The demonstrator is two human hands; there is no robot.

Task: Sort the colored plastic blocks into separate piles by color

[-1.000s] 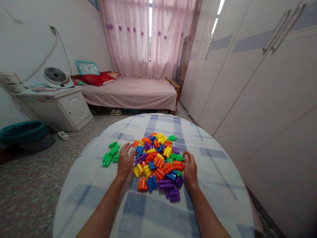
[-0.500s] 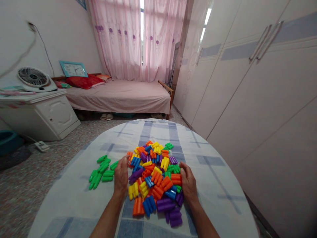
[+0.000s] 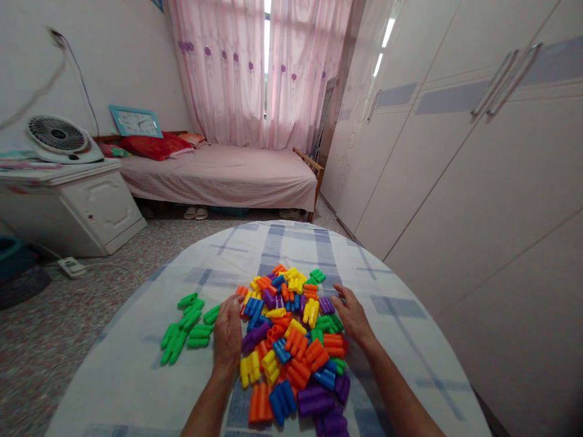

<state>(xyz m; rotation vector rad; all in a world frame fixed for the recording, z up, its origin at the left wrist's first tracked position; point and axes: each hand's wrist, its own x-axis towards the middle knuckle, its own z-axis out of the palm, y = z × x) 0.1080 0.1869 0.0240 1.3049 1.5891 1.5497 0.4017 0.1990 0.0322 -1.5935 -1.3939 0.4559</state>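
Note:
A heap of plastic toy pieces shaped like joined tubes, in orange, yellow, blue, purple and green, lies on the table; an orange piece [image 3: 298, 372] is near its middle. Along the heap's left edge rests my left hand [image 3: 228, 332], fingers stretched forward, holding nothing. My right hand [image 3: 353, 314] is at the right edge, fingers apart, close to some green pieces [image 3: 328, 323] and a purple piece [image 3: 327, 305]. Left of my left hand lies a separate group of green pieces [image 3: 189, 315]; one green piece [image 3: 212, 314] is right beside that hand.
The round table wears a white and blue checked cloth [image 3: 392, 376]. Beyond it stands a bed [image 3: 228, 173] with a pink sheet. A tall wardrobe [image 3: 455, 200] lines the right side. On the left, a fan [image 3: 59, 136] sits on a white cabinet [image 3: 109, 206].
My right hand has moved away from the heap's side, up and to the right, with its fingers spreading. My left hand stays beside the heap. The whole view has shifted slightly.

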